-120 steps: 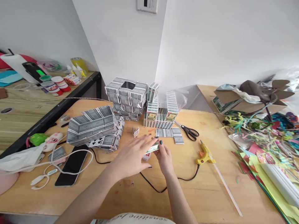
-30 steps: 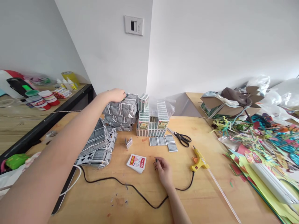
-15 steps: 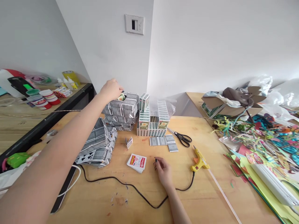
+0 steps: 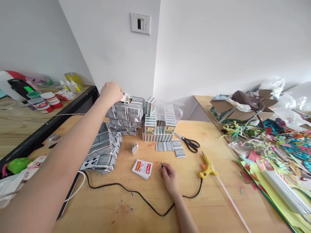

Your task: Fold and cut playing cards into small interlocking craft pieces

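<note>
My left hand (image 4: 111, 92) reaches to the top of a stack of blocks covered in grey-backed playing cards (image 4: 127, 113). Its fingers are closed and mostly hidden behind the knuckles; a small whitish item (image 4: 125, 98) shows beside them, of unclear kind. On the table rests my right hand (image 4: 169, 178), fingers loosely curled with dark nails and nothing visible in them. Left of it lies a loose pile of cards (image 4: 143, 169), a red and yellow one on top. Beyond stand a small folded card (image 4: 134, 148) and several face-down cards (image 4: 167, 146).
Card boxes (image 4: 157, 133) are stacked by the wall corner. Black scissors (image 4: 191, 144) and a yellow glue gun (image 4: 207, 166) lie to the right, its black cord (image 4: 121, 185) crossing the table. Craft scraps (image 4: 267, 139) crowd the far right. More card-covered pieces (image 4: 104, 158) sit left.
My left hand has shifted slightly left over the stack and turned, hiding its fingers. A whitish item now shows where a green and gold one was. My right hand has stayed put.
</note>
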Available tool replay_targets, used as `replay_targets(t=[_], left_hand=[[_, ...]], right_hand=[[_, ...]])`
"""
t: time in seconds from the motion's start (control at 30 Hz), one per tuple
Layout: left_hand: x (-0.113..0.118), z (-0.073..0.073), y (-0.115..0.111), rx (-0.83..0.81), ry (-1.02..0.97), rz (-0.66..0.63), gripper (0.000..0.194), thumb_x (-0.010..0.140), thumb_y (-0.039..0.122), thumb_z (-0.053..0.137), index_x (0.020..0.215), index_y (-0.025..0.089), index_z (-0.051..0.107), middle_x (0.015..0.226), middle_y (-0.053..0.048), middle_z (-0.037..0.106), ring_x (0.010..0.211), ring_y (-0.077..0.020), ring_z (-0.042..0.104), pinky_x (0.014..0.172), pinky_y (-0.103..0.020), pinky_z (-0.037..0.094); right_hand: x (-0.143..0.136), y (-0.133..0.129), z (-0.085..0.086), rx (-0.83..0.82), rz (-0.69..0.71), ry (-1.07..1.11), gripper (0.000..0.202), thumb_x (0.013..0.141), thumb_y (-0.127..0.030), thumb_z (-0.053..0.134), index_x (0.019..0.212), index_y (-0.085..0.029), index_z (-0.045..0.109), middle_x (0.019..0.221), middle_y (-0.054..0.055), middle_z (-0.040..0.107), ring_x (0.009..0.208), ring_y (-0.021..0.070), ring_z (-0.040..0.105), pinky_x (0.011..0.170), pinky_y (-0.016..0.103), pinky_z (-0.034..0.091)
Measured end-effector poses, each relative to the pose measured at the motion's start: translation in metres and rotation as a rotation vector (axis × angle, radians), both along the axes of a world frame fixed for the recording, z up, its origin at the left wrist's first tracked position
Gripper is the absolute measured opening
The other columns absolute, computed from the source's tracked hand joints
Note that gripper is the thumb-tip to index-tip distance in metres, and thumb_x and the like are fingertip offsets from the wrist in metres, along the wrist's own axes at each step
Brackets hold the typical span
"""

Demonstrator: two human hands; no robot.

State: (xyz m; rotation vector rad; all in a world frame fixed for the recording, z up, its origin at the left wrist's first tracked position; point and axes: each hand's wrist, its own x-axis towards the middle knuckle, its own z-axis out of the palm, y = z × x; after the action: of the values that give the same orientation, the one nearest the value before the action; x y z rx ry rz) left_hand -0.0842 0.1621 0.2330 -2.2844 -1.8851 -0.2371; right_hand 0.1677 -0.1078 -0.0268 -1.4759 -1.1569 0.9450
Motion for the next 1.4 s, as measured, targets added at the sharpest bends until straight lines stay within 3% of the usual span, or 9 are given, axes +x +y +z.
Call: replay_targets(t=[0.17, 0.33, 0.57, 0.73, 0.87, 1.0, 1.1, 1.23, 1.4], left_hand=[[0.0, -0.002, -0.003, -0.105, -0.033, 0.069, 0.037, 0.071, 0.041, 0.047, 0.09, 0.018, 0.067, 0.091, -0.012, 0.065, 0.088, -0.0283, 0.055, 0.076, -0.035, 0.041], [0.002, -0.017, -0.002, -0.088, 0.06, 0.071, 0.036, 0.066, 0.039, 0.054, 0.089, 0.015, 0.067, 0.115, -0.017, 0.051, 0.107, -0.035, 0.041, 0.08, -0.04, 0.038], [-0.005, 0.003, -0.014, 0.045, -0.048, -0.019, 0.038, 0.079, 0.033, 0.033, 0.1, 0.02, 0.062, 0.102, -0.008, 0.063, 0.092, -0.024, 0.055, 0.075, -0.03, 0.039], [0.009, 0.003, -0.028, -0.23, 0.106, -0.127, 0.032, 0.077, 0.036, 0.038, 0.084, 0.023, 0.067, 0.081, -0.004, 0.068, 0.077, -0.0221, 0.059, 0.067, -0.029, 0.04], [0.027, 0.014, -0.068, 0.004, -0.081, -0.163, 0.036, 0.081, 0.037, 0.035, 0.101, 0.023, 0.062, 0.105, -0.003, 0.062, 0.096, -0.023, 0.055, 0.079, -0.031, 0.039], [0.053, 0.016, -0.144, 0.036, -0.303, -0.29, 0.039, 0.085, 0.038, 0.03, 0.113, 0.026, 0.054, 0.117, -0.001, 0.055, 0.104, -0.0207, 0.05, 0.088, -0.032, 0.036], [0.07, -0.021, -0.193, -0.231, -0.39, -0.455, 0.034, 0.084, 0.038, 0.034, 0.109, 0.031, 0.055, 0.112, 0.0, 0.058, 0.1, -0.0186, 0.053, 0.085, -0.03, 0.04], [0.071, -0.109, -0.227, -0.547, -0.363, -0.488, 0.032, 0.077, 0.031, 0.047, 0.108, 0.026, 0.056, 0.114, -0.007, 0.056, 0.104, -0.0238, 0.053, 0.088, -0.036, 0.04], [0.051, -0.189, -0.238, -0.545, -0.38, -0.416, 0.061, 0.067, 0.021, 0.06, 0.124, 0.027, 0.038, 0.138, -0.007, 0.034, 0.129, -0.0242, 0.026, 0.104, -0.041, 0.027]], right_hand=[[0.0, 0.0, -0.002, -0.003, 0.008, -0.027, 0.031, 0.077, -0.04, 0.049, 0.091, -0.016, 0.063, 0.066, 0.004, 0.063, 0.056, 0.0171, 0.055, 0.054, 0.029, 0.045], [0.0, 0.001, 0.0, 0.005, 0.002, -0.033, 0.031, 0.076, -0.042, 0.05, 0.089, -0.017, 0.063, 0.066, 0.004, 0.063, 0.057, 0.0174, 0.055, 0.054, 0.029, 0.045], [-0.001, 0.0, 0.0, -0.009, 0.014, -0.055, 0.031, 0.077, -0.041, 0.049, 0.09, -0.016, 0.063, 0.066, 0.004, 0.062, 0.057, 0.0172, 0.055, 0.055, 0.029, 0.044], [-0.001, 0.0, -0.002, -0.002, 0.006, -0.048, 0.03, 0.076, -0.04, 0.05, 0.089, -0.017, 0.063, 0.066, 0.004, 0.062, 0.058, 0.0172, 0.055, 0.056, 0.029, 0.045], [0.0, 0.0, -0.002, -0.005, 0.012, -0.053, 0.029, 0.076, -0.039, 0.049, 0.089, -0.017, 0.063, 0.066, 0.004, 0.063, 0.057, 0.0168, 0.055, 0.055, 0.028, 0.045], [0.001, 0.001, 0.0, -0.008, 0.003, -0.038, 0.03, 0.075, -0.039, 0.05, 0.089, -0.017, 0.063, 0.068, 0.004, 0.063, 0.059, 0.0164, 0.056, 0.057, 0.028, 0.045], [0.002, 0.0, 0.003, -0.028, -0.01, 0.057, 0.032, 0.075, -0.041, 0.051, 0.092, -0.016, 0.061, 0.069, 0.004, 0.062, 0.058, 0.0152, 0.056, 0.056, 0.028, 0.046], [0.018, -0.006, 0.012, -0.06, -0.11, 0.099, 0.04, 0.074, -0.044, 0.051, 0.102, -0.016, 0.056, 0.075, 0.006, 0.063, 0.052, 0.0135, 0.054, 0.052, 0.028, 0.046], [0.072, -0.026, 0.023, -0.03, -0.479, -0.423, 0.036, 0.077, -0.041, 0.045, 0.096, -0.015, 0.061, 0.083, 0.011, 0.061, 0.064, 0.0199, 0.055, 0.06, 0.034, 0.045]])
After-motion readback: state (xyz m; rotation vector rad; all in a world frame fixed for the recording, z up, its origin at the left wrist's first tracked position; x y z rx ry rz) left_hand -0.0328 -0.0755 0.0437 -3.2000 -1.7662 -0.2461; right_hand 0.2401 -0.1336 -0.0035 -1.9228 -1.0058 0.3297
